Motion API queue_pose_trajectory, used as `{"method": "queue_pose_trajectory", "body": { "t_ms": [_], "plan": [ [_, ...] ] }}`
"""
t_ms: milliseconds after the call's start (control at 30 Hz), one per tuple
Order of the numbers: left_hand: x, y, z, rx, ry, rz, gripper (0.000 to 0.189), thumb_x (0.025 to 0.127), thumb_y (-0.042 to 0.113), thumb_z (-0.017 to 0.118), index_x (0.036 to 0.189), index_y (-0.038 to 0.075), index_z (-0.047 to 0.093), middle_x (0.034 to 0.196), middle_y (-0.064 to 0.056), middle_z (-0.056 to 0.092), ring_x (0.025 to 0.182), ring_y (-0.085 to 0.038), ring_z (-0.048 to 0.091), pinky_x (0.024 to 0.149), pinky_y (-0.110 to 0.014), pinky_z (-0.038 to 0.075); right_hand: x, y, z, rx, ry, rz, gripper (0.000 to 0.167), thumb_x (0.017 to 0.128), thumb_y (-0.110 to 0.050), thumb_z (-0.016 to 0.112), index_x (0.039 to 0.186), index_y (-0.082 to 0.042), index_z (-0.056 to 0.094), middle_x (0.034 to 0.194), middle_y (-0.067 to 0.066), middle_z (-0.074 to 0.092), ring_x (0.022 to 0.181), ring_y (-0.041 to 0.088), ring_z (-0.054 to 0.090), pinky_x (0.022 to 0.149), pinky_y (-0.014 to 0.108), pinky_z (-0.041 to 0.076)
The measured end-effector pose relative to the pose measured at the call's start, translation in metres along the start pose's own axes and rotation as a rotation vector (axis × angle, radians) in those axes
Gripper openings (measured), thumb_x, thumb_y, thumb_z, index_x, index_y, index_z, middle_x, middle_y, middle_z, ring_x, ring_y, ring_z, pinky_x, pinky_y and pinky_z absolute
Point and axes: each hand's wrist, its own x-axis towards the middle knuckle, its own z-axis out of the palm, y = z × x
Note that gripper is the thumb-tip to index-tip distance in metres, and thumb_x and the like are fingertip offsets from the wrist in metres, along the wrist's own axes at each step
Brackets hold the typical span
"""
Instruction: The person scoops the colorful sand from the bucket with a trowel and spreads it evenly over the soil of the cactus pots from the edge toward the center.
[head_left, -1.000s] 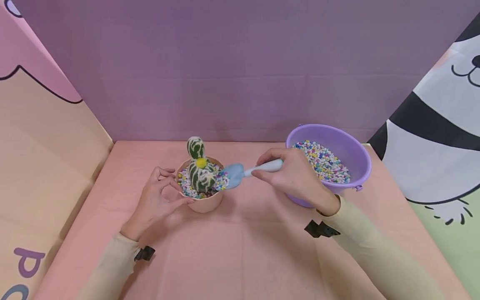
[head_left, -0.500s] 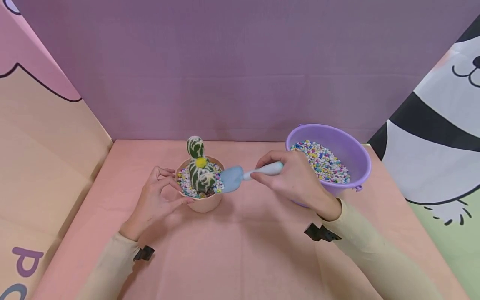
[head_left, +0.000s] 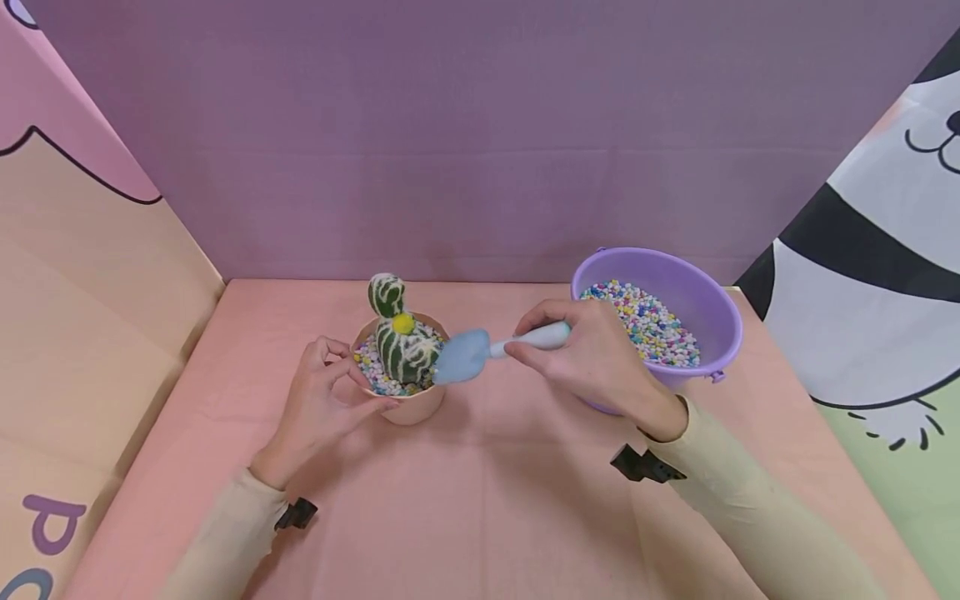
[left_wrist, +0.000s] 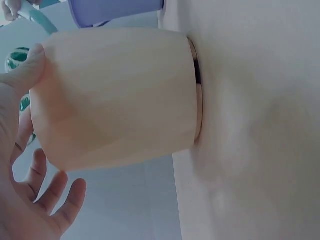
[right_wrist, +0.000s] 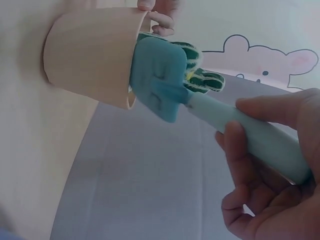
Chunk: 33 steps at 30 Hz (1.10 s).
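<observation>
A toy cactus (head_left: 405,354), green with white veining and a yellow pompom, stands in a peach flower pot (head_left: 411,410) among multicoloured pebbles (head_left: 372,365). My left hand (head_left: 318,408) pinches the pot's left rim, thumb outside and index finger at the inner side; the other fingers hang loose in the left wrist view. Between thumb and fingers my right hand (head_left: 592,354) grips the pale handle of a blue toy shovel (head_left: 461,357). Its blade is tilted at the pot's right rim, close against the cactus. In the right wrist view the blade (right_wrist: 157,75) hides part of the cactus.
Behind my right hand stands a purple bucket (head_left: 697,308) partly filled with similar pebbles (head_left: 656,329). A pink cloth covers the table (head_left: 480,500). A purple backdrop (head_left: 480,150) rises at the back, with printed panels on both sides.
The pebbles on the shovel blade have slid off into the pot. The blade has shifted slightly left, and the cactus now leans a little left. My left thumb has moved right along the rim.
</observation>
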Motion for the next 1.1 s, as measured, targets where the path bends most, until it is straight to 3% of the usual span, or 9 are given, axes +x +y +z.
{"method": "queue_pose_trajectory", "body": {
  "t_ms": [267, 367, 467, 600, 700, 833, 1000, 1100],
  "plan": [
    [-0.002, 0.009, 0.004, 0.05, 0.017, -0.043, 0.041, 0.06, 0.034, 0.105, 0.068, 0.018, 0.068, 0.102, -0.009, 0.052, 0.106, -0.031, 0.05, 0.087, -0.036, 0.039, -0.002, 0.0, -0.006, -0.024, -0.031, 0.007, 0.006, 0.086, -0.023, 0.086, 0.087, -0.024, 0.08, 0.074, -0.01, 0.073, 0.068, 0.015, 0.061, 0.063, 0.029, 0.048],
    [-0.002, 0.01, 0.004, 0.062, 0.019, -0.047, 0.042, 0.061, 0.034, 0.104, 0.068, 0.018, 0.066, 0.1, -0.008, 0.052, 0.105, -0.03, 0.05, 0.085, -0.036, 0.038, -0.001, 0.003, -0.01, -0.075, -0.114, 0.029, 0.007, 0.088, -0.022, 0.083, 0.094, -0.021, 0.082, 0.083, -0.009, 0.078, 0.079, 0.014, 0.069, 0.073, 0.032, 0.054],
    [-0.003, 0.01, 0.004, 0.068, 0.022, -0.046, 0.043, 0.061, 0.034, 0.104, 0.067, 0.018, 0.065, 0.099, -0.008, 0.052, 0.104, -0.029, 0.05, 0.085, -0.035, 0.038, -0.002, 0.009, -0.012, -0.153, -0.246, 0.049, 0.02, 0.09, -0.023, 0.078, 0.109, -0.017, 0.082, 0.094, -0.006, 0.081, 0.091, 0.014, 0.074, 0.081, 0.036, 0.056],
    [-0.002, 0.008, 0.003, 0.075, 0.023, -0.037, 0.043, 0.061, 0.035, 0.104, 0.068, 0.019, 0.065, 0.101, -0.008, 0.054, 0.104, -0.03, 0.051, 0.086, -0.038, 0.04, -0.005, 0.018, -0.006, -0.185, -0.331, 0.048, 0.025, 0.091, -0.023, 0.075, 0.114, -0.016, 0.082, 0.093, -0.006, 0.08, 0.083, 0.012, 0.069, 0.073, 0.031, 0.054],
    [-0.001, 0.008, 0.002, 0.07, 0.021, -0.026, 0.041, 0.064, 0.035, 0.102, 0.079, 0.016, 0.069, 0.106, -0.01, 0.059, 0.107, -0.032, 0.054, 0.088, -0.042, 0.043, -0.007, 0.024, 0.001, -0.16, -0.3, 0.045, 0.016, 0.092, -0.025, 0.077, 0.105, -0.019, 0.083, 0.087, -0.01, 0.078, 0.074, 0.01, 0.064, 0.067, 0.028, 0.052],
    [0.001, 0.01, -0.001, 0.037, 0.041, -0.036, 0.037, 0.073, 0.029, 0.096, 0.095, 0.01, 0.073, 0.108, -0.01, 0.065, 0.107, -0.032, 0.06, 0.09, -0.043, 0.045, -0.01, 0.03, 0.006, -0.146, -0.234, 0.032, 0.008, 0.093, -0.029, 0.08, 0.098, -0.023, 0.083, 0.084, -0.014, 0.077, 0.075, 0.006, 0.065, 0.07, 0.028, 0.052],
    [0.006, 0.019, -0.007, -0.001, 0.133, -0.052, 0.024, 0.084, 0.017, 0.088, 0.1, 0.005, 0.075, 0.101, -0.011, 0.07, 0.095, -0.025, 0.066, 0.083, -0.031, 0.047, -0.015, 0.035, 0.002, -0.099, -0.163, 0.051, 0.004, 0.093, -0.029, 0.081, 0.096, -0.027, 0.084, 0.083, -0.016, 0.078, 0.076, 0.007, 0.069, 0.073, 0.029, 0.056],
    [0.009, 0.027, -0.009, -0.045, 0.189, -0.01, 0.021, 0.085, 0.011, 0.085, 0.101, 0.002, 0.075, 0.095, -0.014, 0.072, 0.087, -0.022, 0.064, 0.078, -0.024, 0.048, -0.017, 0.038, -0.002, -0.074, -0.127, 0.058, 0.004, 0.093, -0.028, 0.082, 0.096, -0.028, 0.084, 0.083, -0.014, 0.078, 0.074, 0.009, 0.069, 0.07, 0.027, 0.056]
  ]
}}
